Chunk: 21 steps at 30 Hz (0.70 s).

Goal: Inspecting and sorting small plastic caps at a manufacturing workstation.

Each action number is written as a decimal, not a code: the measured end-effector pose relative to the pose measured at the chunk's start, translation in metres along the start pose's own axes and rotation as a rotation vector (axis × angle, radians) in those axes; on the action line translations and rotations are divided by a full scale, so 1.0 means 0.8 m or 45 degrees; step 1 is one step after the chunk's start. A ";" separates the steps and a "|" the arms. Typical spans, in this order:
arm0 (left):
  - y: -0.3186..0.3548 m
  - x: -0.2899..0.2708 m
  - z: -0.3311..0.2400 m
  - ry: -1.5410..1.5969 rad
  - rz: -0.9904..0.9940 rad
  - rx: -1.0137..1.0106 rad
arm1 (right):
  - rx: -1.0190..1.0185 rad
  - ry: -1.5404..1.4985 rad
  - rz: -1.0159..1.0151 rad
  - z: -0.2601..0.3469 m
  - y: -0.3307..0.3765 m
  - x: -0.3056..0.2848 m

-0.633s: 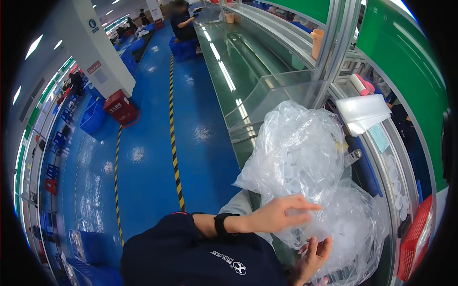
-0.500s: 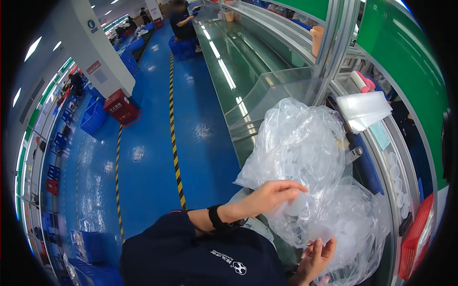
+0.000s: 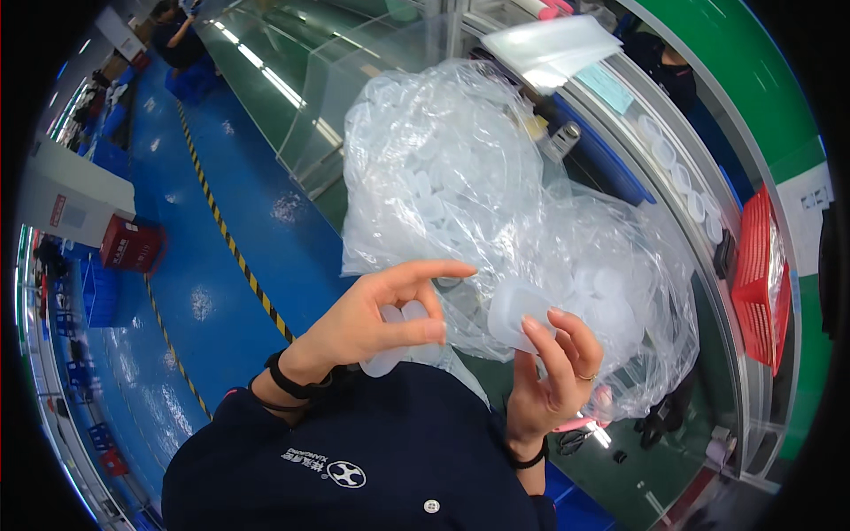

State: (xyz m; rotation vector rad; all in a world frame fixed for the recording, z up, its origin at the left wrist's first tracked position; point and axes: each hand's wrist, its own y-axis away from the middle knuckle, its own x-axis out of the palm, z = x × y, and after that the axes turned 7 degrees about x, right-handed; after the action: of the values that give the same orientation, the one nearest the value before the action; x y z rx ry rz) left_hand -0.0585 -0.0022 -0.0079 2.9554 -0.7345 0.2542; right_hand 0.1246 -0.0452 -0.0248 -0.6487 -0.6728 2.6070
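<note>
My left hand (image 3: 376, 314) is curled round a few small translucent plastic pieces (image 3: 386, 358), with its thumb and index finger stretched out and apart. Between the fingertips of my right hand (image 3: 553, 363) is a translucent rounded-square plastic piece (image 3: 513, 311), perhaps a lid or shallow cup. Just beyond my left hand stands a large clear plastic bag (image 3: 434, 168) full of similar pale pieces. A second clear bag (image 3: 611, 283), holding round translucent pieces, lies past my right hand. Which pieces sit deep in my left palm is hidden.
A red plastic basket (image 3: 757, 274) stands at the right. Round translucent discs (image 3: 680, 177) line the rail beside a stack of clear sheets (image 3: 549, 49). A blue tray (image 3: 606, 155) lies behind the bags. Another person (image 3: 177, 35) sits far left by the green-topped bench.
The view has swung to the right. Both hands have drawn back from over the bags toward my body. My left hand now shows pieces in its curled fingers; my right hand holds the rounded-square piece up.
</note>
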 end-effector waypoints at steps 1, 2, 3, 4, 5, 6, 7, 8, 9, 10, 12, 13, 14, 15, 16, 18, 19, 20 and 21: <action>-0.004 0.008 0.001 0.017 0.019 -0.017 | 0.019 0.024 -0.003 0.000 0.002 0.000; -0.009 0.016 0.003 -0.036 0.092 0.093 | -0.038 0.005 0.010 0.001 0.004 0.000; -0.011 0.021 0.001 -0.092 0.169 0.206 | -0.096 -0.014 0.016 0.002 0.007 -0.002; -0.012 0.025 -0.007 -0.256 0.148 0.175 | -0.153 -0.041 0.071 -0.002 0.009 -0.005; -0.013 0.028 -0.011 -0.244 0.167 0.164 | -0.136 -0.023 0.065 0.001 0.011 -0.007; -0.013 0.031 -0.011 -0.251 0.111 0.236 | -0.037 -0.163 0.074 0.005 0.013 -0.009; -0.014 0.033 -0.012 -0.258 0.053 0.308 | 0.063 -0.303 0.081 0.006 0.015 -0.011; -0.012 0.033 -0.014 -0.255 0.060 0.310 | 0.180 -0.579 0.082 0.001 0.018 -0.013; -0.012 0.031 -0.016 -0.242 0.073 0.300 | 0.193 -0.564 0.076 0.008 0.016 -0.018; -0.014 0.029 -0.016 -0.352 0.139 0.411 | 0.454 -0.936 0.113 0.020 0.010 -0.025; -0.016 0.033 -0.021 -0.463 0.209 0.542 | 0.612 -1.245 0.275 0.019 0.009 -0.035; -0.016 0.036 -0.022 -0.456 0.218 0.531 | 0.624 -1.241 0.265 0.021 0.010 -0.037; -0.016 0.038 -0.023 -0.469 0.210 0.551 | 0.637 -1.222 0.262 0.025 0.009 -0.038; -0.018 0.040 -0.023 -0.484 0.201 0.574 | 0.648 -1.204 0.260 0.026 0.008 -0.039; -0.018 0.041 -0.024 -0.480 0.206 0.566 | 0.657 -1.202 0.254 0.025 0.008 -0.039; -0.014 0.043 -0.026 -0.321 0.155 0.427 | 0.635 -1.324 0.219 0.025 0.008 -0.037; -0.014 0.044 -0.024 -0.321 0.154 0.417 | 0.645 -1.326 0.217 0.025 0.007 -0.036; -0.015 0.048 -0.022 -0.193 0.109 0.454 | 0.604 -1.349 0.221 0.024 0.006 -0.036; -0.015 0.050 -0.021 -0.065 0.063 0.492 | 0.562 -1.371 0.224 0.024 0.005 -0.037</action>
State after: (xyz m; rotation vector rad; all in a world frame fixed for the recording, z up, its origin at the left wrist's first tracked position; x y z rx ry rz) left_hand -0.0202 -0.0078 0.0151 3.3189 -0.8525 0.3630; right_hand 0.1380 -0.0688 -0.0020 0.9310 -0.2533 2.9816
